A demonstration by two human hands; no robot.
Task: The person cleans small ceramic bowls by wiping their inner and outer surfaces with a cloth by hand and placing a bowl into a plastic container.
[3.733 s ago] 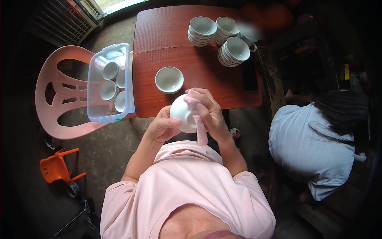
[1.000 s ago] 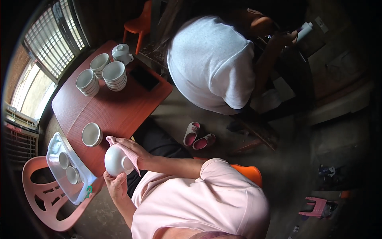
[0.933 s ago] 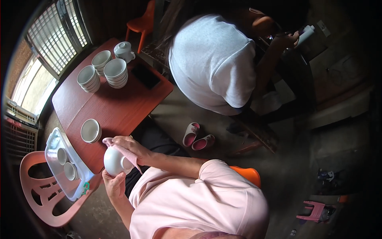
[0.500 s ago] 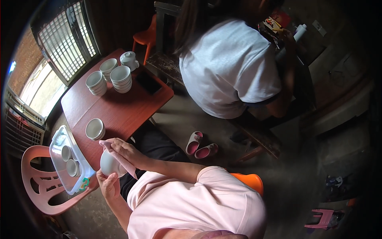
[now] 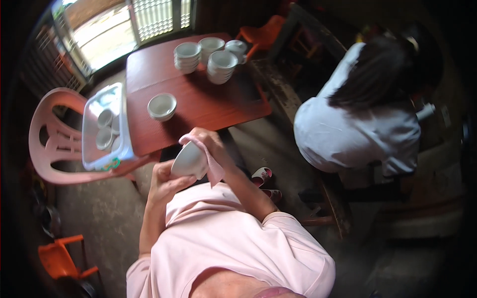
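A white bowl (image 5: 187, 161) is tilted on its side in front of my body, above my lap. My left hand (image 5: 169, 180) grips it from the left and below, fingers closed on its wall. With my right hand (image 5: 211, 144) I press a pink cloth (image 5: 213, 168) over the bowl's rim and far side; part of the cloth hangs down. Another white bowl (image 5: 162, 107) stands upright by itself on the reddish-brown table (image 5: 149, 84). Farther back on that table are stacks of white bowls (image 5: 188, 57) and a white lidded pot (image 5: 236, 49).
A clear plastic bin (image 5: 107, 161) with several white cups (image 5: 105, 138) rests on a pink chair (image 5: 54, 166) at the left. A person in a white shirt (image 5: 357, 129) sits on a wooden bench at the right. Slippers (image 5: 262, 176) lie on the floor; an orange chair (image 5: 62, 258) is at lower left.
The view has swung, shifting the table and bin up and to the right. Both hands still hold the bowl and cloth. The other person's head is now lower in view.
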